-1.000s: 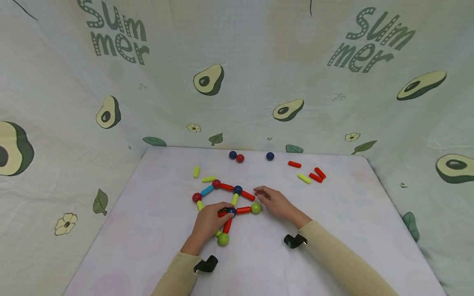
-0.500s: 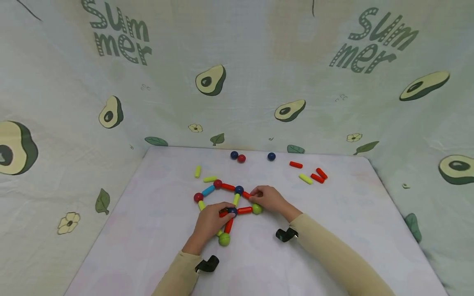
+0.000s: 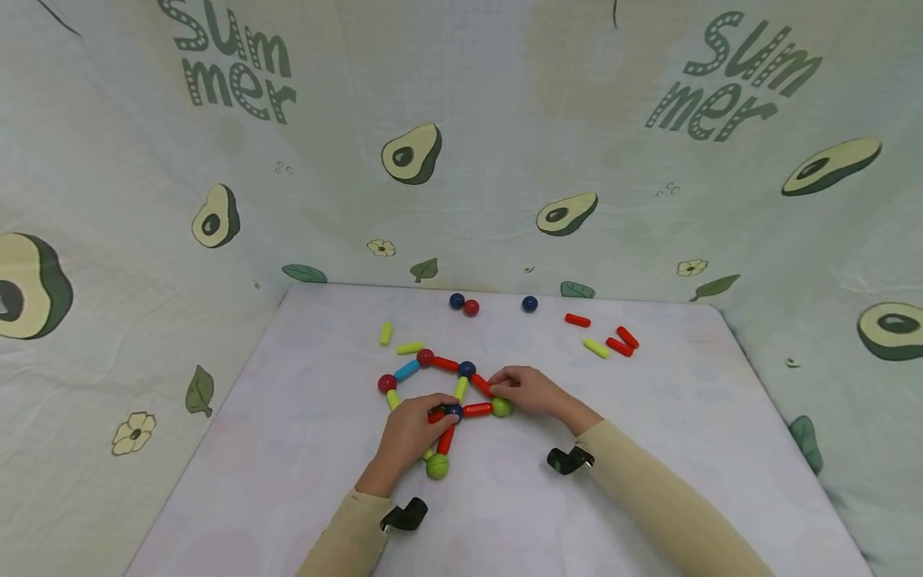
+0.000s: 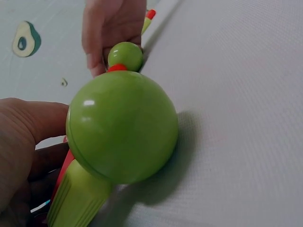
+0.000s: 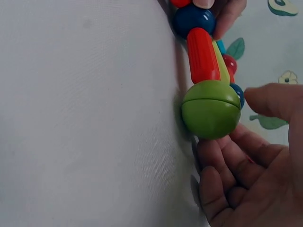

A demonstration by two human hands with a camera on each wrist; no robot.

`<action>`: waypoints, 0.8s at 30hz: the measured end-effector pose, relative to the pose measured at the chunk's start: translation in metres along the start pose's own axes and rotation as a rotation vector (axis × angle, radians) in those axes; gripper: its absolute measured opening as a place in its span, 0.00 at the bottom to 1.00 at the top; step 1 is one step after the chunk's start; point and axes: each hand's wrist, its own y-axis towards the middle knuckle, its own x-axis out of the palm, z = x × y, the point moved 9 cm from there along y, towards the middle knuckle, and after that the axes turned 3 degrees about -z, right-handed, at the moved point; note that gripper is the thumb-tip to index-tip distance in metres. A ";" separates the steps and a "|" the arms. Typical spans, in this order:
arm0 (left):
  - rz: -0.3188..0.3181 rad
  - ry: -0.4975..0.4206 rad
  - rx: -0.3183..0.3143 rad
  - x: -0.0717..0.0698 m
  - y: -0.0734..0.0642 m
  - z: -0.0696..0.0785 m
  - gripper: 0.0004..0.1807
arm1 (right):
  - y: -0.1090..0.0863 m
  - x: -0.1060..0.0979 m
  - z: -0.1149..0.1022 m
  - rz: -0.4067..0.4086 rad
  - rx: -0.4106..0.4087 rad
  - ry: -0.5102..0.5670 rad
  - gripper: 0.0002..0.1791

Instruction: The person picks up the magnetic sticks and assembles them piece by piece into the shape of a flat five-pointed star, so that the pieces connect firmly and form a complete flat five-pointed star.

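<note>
A flat frame of magnetic rods and balls lies on the table. My left hand [image 3: 407, 433] pinches its central dark blue ball [image 5: 194, 21] between thumb and fingers. My right hand [image 3: 532, 390] is at the right side, its fingertips on the lower end of a red rod [image 3: 481, 385] that slants from the upper dark blue ball [image 3: 466, 369] toward a green ball [image 3: 501, 407]. In the right wrist view that ball covers the rod's end. Another red rod [image 5: 202, 54] links the central ball to it. A second green ball [image 4: 123, 127] sits at the frame's near corner.
Behind the frame lie two yellow-green rods [image 3: 410, 349], loose dark blue balls [image 3: 530, 304] and a red ball [image 3: 471, 308]. Several red rods [image 3: 619, 346] and a yellow-green rod [image 3: 596, 349] are at the back right. A printed cloth [image 3: 483, 160] hangs behind the table.
My right hand has moved left onto the slanting red rod, and the rod's lower end has come closer to the green ball. The left hand keeps its hold on the central ball.
</note>
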 end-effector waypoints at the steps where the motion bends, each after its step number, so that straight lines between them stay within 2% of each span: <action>1: 0.000 0.000 0.000 0.000 0.000 0.000 0.18 | -0.003 0.000 0.001 -0.015 -0.007 0.007 0.16; 7: 0.014 0.010 -0.007 -0.001 -0.001 0.001 0.18 | -0.015 0.003 0.005 -0.078 -0.050 0.045 0.23; 16: 0.006 0.000 -0.007 0.001 -0.001 0.000 0.18 | -0.017 0.001 0.005 -0.017 -0.087 0.029 0.22; 24: -0.012 -0.003 -0.016 0.003 0.000 0.000 0.18 | -0.019 0.000 0.007 -0.016 -0.084 0.034 0.20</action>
